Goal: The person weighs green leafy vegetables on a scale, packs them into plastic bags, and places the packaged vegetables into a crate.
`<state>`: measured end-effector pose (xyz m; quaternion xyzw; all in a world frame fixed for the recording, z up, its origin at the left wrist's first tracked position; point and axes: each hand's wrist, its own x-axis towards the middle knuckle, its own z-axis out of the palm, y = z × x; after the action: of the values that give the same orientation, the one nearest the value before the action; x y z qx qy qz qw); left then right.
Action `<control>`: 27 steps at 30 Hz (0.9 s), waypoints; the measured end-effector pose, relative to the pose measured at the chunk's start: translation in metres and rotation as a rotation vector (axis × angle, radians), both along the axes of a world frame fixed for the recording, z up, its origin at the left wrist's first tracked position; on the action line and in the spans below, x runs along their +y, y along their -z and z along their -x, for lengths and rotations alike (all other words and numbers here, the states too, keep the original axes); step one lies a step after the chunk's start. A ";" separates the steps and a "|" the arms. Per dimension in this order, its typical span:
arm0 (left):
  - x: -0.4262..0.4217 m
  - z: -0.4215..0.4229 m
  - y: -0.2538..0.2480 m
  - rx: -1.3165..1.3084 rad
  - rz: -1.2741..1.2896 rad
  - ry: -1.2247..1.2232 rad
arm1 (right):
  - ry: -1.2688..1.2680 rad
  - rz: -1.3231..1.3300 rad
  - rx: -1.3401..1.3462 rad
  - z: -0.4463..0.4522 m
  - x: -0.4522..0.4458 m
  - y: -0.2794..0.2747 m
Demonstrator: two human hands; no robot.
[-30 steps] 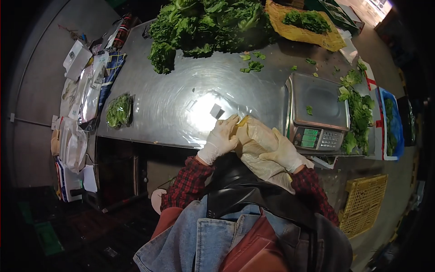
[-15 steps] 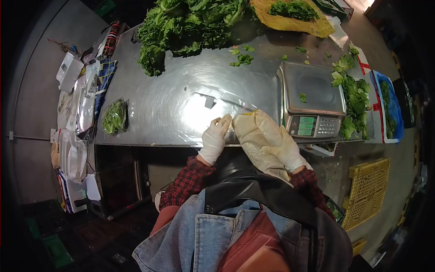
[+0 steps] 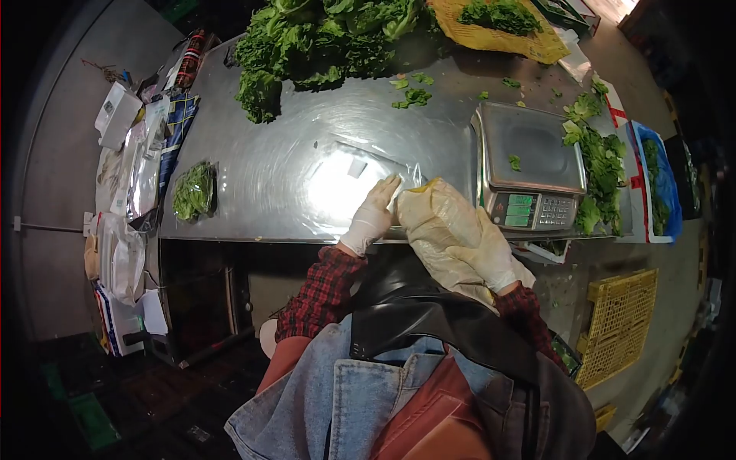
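Note:
My left hand (image 3: 374, 216), in a white glove, is at the table's front edge, its fingertips on a clear plastic bag (image 3: 411, 178) that lies flat and shiny on the metal. Whether the fingers pinch the film is too small to tell. My gloved right hand (image 3: 488, 254) is wrapped round the side of a crumpled beige sleeve-like bundle (image 3: 438, 227), which slants from the table edge down over my black apron. The bundle's upper end is beside my left fingertips. A small grey square (image 3: 356, 166) shows within the bright glare on the metal table (image 3: 268, 184).
A scale (image 3: 533, 165) stands right of the bundle. Leafy greens (image 3: 330, 46) are heaped at the back, beside a yellow sack (image 3: 491, 34). Bagged greens (image 3: 195, 190) lie at left, loose leaves (image 3: 602, 169) at right. A yellow pallet (image 3: 619, 328) stands below right.
The view has shifted, so the table's things appear farther left and slightly higher. My left hand has moved slightly off the bundle's upper end onto the clear plastic. My right hand still holds the bundle.

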<state>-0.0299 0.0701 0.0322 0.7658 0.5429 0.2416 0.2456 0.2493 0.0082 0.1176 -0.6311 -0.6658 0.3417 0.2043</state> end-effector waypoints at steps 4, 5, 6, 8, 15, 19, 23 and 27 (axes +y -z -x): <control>0.008 -0.029 -0.030 -0.141 0.102 0.066 | -0.044 -0.028 -0.089 0.005 -0.001 -0.004; 0.010 -0.032 -0.027 -0.106 0.096 0.063 | -0.048 -0.043 -0.136 0.005 -0.003 -0.003; 0.012 -0.034 -0.024 -0.072 0.090 0.058 | -0.054 -0.056 -0.183 0.006 -0.004 -0.003; 0.015 -0.037 -0.022 -0.035 0.081 0.052 | -0.058 -0.101 -0.246 0.007 -0.012 -0.006; 0.022 -0.039 -0.027 0.216 0.184 0.060 | -0.064 -0.196 -0.416 0.019 -0.028 -0.028; 0.025 -0.036 -0.016 0.215 0.148 0.058 | -0.079 -0.254 -0.480 0.022 -0.036 -0.032; 0.026 -0.038 -0.015 0.254 0.250 0.082 | -0.131 -0.318 -0.513 0.021 -0.040 -0.033; 0.023 -0.035 -0.021 0.252 0.298 0.091 | -0.159 -0.475 -0.547 0.021 -0.043 -0.032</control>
<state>0.0054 0.0928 0.0535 0.7690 0.5638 0.0497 0.2971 0.2282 -0.0347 0.1496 -0.5805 -0.8033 0.0110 0.1324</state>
